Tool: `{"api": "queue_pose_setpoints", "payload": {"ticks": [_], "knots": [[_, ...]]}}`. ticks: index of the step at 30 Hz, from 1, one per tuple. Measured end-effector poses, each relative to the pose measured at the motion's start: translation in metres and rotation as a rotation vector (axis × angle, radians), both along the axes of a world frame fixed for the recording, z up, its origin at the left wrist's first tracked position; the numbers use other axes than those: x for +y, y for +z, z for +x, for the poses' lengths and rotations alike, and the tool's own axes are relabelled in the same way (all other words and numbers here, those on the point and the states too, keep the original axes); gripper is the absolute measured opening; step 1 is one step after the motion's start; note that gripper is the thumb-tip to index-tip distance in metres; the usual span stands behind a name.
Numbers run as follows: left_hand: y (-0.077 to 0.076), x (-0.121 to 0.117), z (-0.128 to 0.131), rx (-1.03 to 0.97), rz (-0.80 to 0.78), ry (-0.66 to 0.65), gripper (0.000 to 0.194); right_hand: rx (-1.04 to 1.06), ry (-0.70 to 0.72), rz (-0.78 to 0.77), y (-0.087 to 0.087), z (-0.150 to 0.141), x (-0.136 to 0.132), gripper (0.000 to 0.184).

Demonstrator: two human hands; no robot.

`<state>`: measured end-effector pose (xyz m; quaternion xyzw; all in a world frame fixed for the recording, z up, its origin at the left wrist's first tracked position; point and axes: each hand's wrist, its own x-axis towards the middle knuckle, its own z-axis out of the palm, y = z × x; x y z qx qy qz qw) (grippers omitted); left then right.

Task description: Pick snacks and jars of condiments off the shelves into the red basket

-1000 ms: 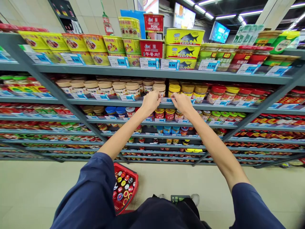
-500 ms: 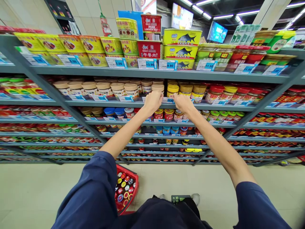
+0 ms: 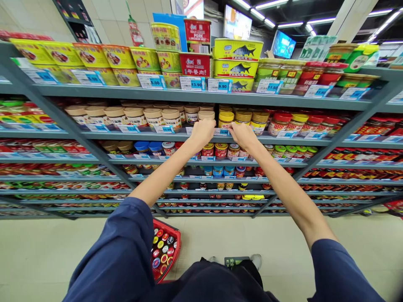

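Note:
My left hand [image 3: 202, 133] is closed at the edge of the second shelf [image 3: 185, 137], in front of a beige-lidded jar [image 3: 206, 115]. Close to its right, my right hand [image 3: 243, 135] is closed too, fingertips at the right end of a blue-and-white price tag [image 3: 222, 131]. That tag spans the gap between both hands, below a yellow-lidded jar [image 3: 226, 119]. Curled fingers hide whatever either hand grips. Right behind my right hand stands a gold-lidded jar [image 3: 243, 117].
Cans and jars line the top shelf edge [image 3: 189, 95], including yellow fish tins [image 3: 237, 49]. Lower shelves carry rows of jars [image 3: 220, 149]. On the floor at my left is a red basket [image 3: 176, 247] full of lidded jars. A green floor sign [image 3: 234, 261] lies by my feet.
The view has shifted slightly, so the shelves sit a little further left. Both hands keep nearly the same place and closed pose at the price tag.

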<state>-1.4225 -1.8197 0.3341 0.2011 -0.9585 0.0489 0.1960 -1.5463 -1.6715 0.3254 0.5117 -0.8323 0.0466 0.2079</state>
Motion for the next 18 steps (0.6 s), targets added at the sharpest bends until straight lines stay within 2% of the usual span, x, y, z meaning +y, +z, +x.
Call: {"api": "queue_pose_setpoints", "payload": {"ticks": [3, 11, 18], "knots": [[0.000, -0.003, -0.003, -0.005, 0.024, -0.031, 0.038, -0.010, -0.007, 0.000, 0.002, -0.003, 0.000, 0.043], [0.002, 0.001, -0.005, 0.001, 0.006, -0.011, 0.037, -0.004, -0.045, 0.034, -0.003, -0.006, -0.004, 0.051], [0.012, 0.008, -0.006, 0.024, 0.097, 0.010, 0.030, 0.012, -0.031, 0.089, 0.007, -0.006, 0.002, 0.048]]}}
